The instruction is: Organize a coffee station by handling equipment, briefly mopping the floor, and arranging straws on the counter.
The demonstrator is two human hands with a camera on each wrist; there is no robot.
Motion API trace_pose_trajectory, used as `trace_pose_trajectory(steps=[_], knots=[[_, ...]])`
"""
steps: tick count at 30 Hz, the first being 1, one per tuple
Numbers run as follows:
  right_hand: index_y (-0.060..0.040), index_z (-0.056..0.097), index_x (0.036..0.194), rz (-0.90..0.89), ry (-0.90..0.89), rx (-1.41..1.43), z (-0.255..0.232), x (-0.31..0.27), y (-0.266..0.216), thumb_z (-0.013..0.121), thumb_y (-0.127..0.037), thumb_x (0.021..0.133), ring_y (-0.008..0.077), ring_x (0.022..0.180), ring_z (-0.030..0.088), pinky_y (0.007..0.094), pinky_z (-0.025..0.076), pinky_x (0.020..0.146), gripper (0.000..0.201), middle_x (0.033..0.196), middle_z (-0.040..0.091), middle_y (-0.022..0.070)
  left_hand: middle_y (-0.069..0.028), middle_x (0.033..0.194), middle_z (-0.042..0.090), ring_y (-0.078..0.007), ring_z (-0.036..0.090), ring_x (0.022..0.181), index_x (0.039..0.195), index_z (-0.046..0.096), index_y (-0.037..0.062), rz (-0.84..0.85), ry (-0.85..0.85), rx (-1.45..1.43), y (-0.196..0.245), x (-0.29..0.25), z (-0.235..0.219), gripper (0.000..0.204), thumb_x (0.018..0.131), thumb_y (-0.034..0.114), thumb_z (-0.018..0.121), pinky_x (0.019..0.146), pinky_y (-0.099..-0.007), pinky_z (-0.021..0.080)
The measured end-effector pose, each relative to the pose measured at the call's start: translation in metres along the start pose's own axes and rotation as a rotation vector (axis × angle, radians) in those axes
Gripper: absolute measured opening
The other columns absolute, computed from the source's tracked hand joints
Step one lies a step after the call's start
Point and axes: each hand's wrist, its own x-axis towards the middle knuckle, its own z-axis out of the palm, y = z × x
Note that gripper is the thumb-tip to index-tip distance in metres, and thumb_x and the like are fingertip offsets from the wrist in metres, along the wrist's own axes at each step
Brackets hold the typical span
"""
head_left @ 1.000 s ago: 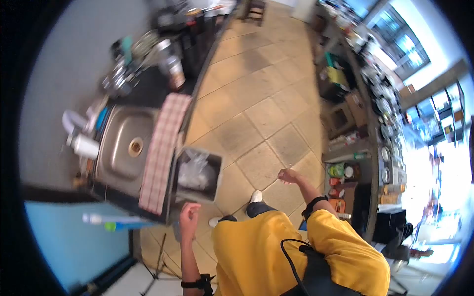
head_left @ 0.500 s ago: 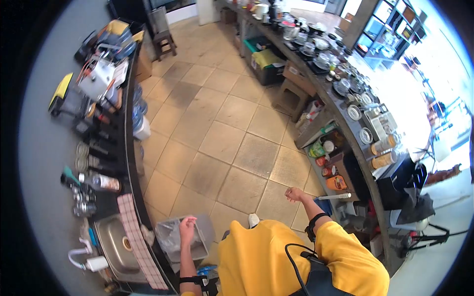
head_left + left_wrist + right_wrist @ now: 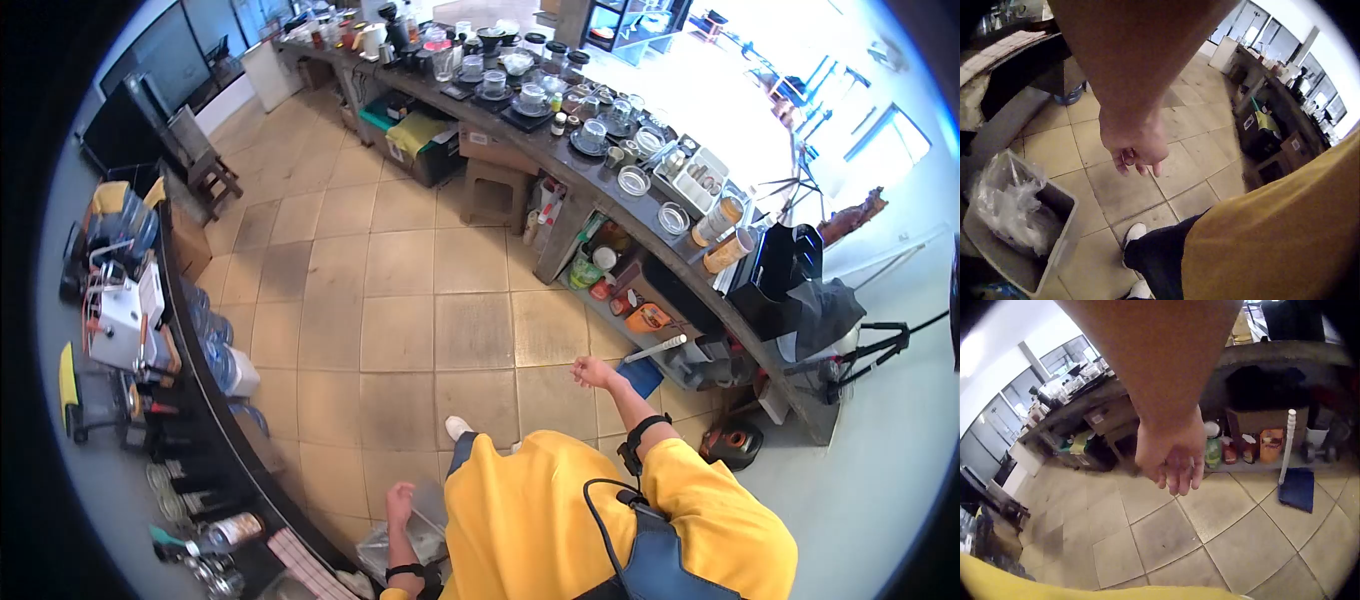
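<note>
Left hand (image 3: 399,505) loosely curled, empty, above and near the grey bin (image 3: 1000,251); right hand (image 3: 592,373) slack, empty, the long-handled blue dustpan (image 3: 1297,489) lower, to its right

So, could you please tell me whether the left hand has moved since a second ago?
Yes, forward: in the head view, the left hand was short of the bin; now it shows by its far edge.

No legible text, numbers or signs anywhere.
</note>
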Motion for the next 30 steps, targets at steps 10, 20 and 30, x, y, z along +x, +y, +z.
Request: trace_pose_trajectory(steps=[10, 20, 30], knots=[[-0.0011, 0.067, 0.102, 0.052, 0.173, 0.048, -0.014, -0.008, -0.048, 0.057, -0.023, 0.095, 0.0173, 0.064, 0.065, 0.0325, 0.053, 0.059, 0.025, 0.08, 0.07, 0.0074, -0.001, 0.082, 0.062, -0.0115, 0.058, 0.077, 0.1, 0.068, 0.0076, 0.147, -0.202, 0.007, 0.112, 0.164, -0.029, 0.025, 0.087, -0.002, 0.049, 0.074, -0.027, 0.048], [-0.0021, 0.064, 0.109, 0.303, 0.24, 0.303, -0.022, 0.01, 0.004, 0.053, -0.016, 0.094, 0.0163, 0.074, 0.066, 0.032, 0.054, 0.064, 0.024, 0.089, 0.07, 0.0063, 0.0014, 0.087, 0.06, -0.0084, 0.055, 0.079, 0.105, 0.068, 0.0076, 0.468, -0.42, 0.119, 0.339, 0.281, 0.047, 0.027, 0.086, -0.005, 0.052, 0.074, -0.0233, 0.045], [-0.0043, 0.065, 0.089, 0.254, 0.406, 0.469, -0.107, 0.106, 0.055, 0.049, -0.019, 0.094, 0.0163, 0.062, 0.062, 0.0335, 0.051, 0.059, 0.022, 0.074, 0.067, 0.0064, 0.0001, 0.082, 0.062, -0.0103, 0.056, 0.078, 0.094, 0.065, 0.0038, 0.537, -0.528, 0.374, 0.488, 0.378, 0.113, 0.022, 0.083, -0.007, 0.05, 0.073, -0.0256, 0.045]])
